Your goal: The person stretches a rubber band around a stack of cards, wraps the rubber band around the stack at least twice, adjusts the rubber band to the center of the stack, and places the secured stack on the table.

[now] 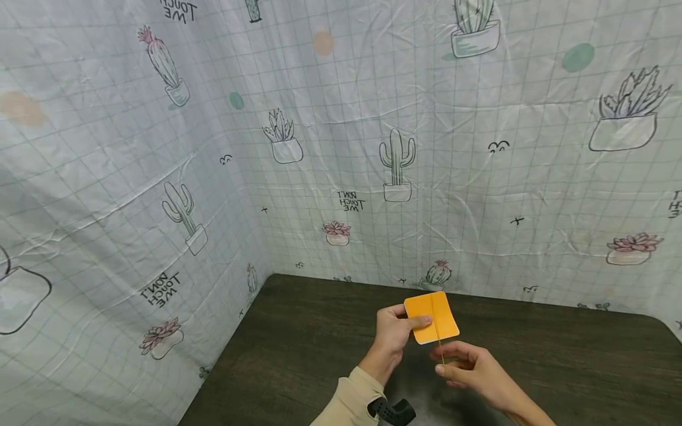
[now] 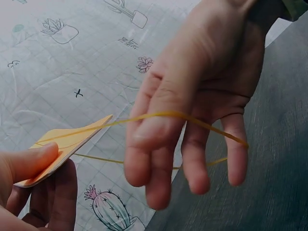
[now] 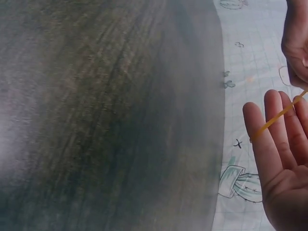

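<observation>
My left hand [image 1: 394, 331] pinches an orange card [image 1: 444, 316] with rounded corners and a pale edge, thumb on its face and fingers behind. A thin yellow rubber band [image 1: 441, 352] runs across the card and stretches off toward my right hand [image 1: 474, 370]. In the left wrist view the rubber band [image 2: 163, 114] crosses over the right thumb, bends round the little finger and comes back behind the other fingers, so the right hand [image 2: 202, 96] is inside the loop. Its fingers are spread and mostly straight, as the right wrist view also shows, where the band [image 3: 276, 121] crosses them.
Both hands are above a dark wood-grain table [image 1: 309, 331]. Behind and to the left hangs a pale grid curtain [image 1: 319, 177] printed with cacti, meeting the table's back edge. A black strap [image 1: 391, 410] sits at the left wrist, over a beige sleeve [image 1: 348, 396].
</observation>
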{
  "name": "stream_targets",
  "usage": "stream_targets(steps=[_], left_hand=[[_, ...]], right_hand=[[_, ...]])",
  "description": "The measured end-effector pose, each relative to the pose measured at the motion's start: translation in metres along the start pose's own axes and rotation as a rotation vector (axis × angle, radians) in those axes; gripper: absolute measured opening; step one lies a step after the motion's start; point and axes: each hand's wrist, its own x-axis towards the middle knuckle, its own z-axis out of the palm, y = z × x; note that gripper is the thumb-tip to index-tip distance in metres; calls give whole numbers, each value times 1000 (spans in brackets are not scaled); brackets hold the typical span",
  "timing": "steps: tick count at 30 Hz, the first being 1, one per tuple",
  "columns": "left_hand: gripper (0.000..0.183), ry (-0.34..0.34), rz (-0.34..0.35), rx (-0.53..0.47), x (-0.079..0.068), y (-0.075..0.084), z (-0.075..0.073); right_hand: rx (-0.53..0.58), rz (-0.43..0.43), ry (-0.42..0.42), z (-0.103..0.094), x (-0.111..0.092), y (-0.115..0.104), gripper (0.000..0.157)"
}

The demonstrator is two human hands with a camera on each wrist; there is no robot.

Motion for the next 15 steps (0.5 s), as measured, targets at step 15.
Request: stream_targets(steps=[15], left_hand=[[19,2,-29,23,5,-3,-2]], right_hand=[[-387,-345,29,19,-7,7,20]])
